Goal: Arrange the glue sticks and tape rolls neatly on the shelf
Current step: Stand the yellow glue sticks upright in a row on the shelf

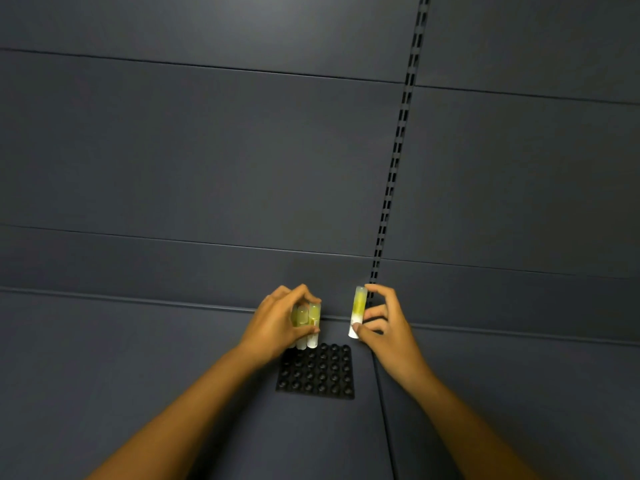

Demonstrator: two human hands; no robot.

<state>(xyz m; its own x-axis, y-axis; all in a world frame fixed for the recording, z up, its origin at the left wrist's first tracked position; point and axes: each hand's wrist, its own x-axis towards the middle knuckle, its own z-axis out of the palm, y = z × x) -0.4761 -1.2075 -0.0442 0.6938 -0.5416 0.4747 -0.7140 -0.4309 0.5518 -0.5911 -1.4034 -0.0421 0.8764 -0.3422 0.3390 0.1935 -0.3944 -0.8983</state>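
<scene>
Glue sticks are showing in both hands, all of them close to the black dimpled tray [320, 379] that is lying on the dark grey shelf [173, 358]. The left hand [277, 323] is holding a small bunch of glue sticks [308, 323] upright, at least three so far as can be counted, their white lower ends hanging just over the far left corner of the tray; whether they are touching the tray cannot be told. That hand's grip is curling round the bunch, with the thumb lying across its front and the fingers wrapping over the top. The right hand [384, 327] is holding a single glue stick [357, 311] upright, just beyond the tray's far right corner and apart from the bunch. Its grip is narrow and closing on the stick: the thumb is pressing the white lower end, the forefinger is arching up beside the clear cap, and the other fingers are curling behind. Each stick is showing a yellow-green body with a pale base. Behind the tray the shelf's back panel [207, 150] is rising in dark grey bands, and a slotted upright rail [398, 150] is running up it from just behind the single stick. Both forearms are reaching in from the near edge on either side of the tray.
</scene>
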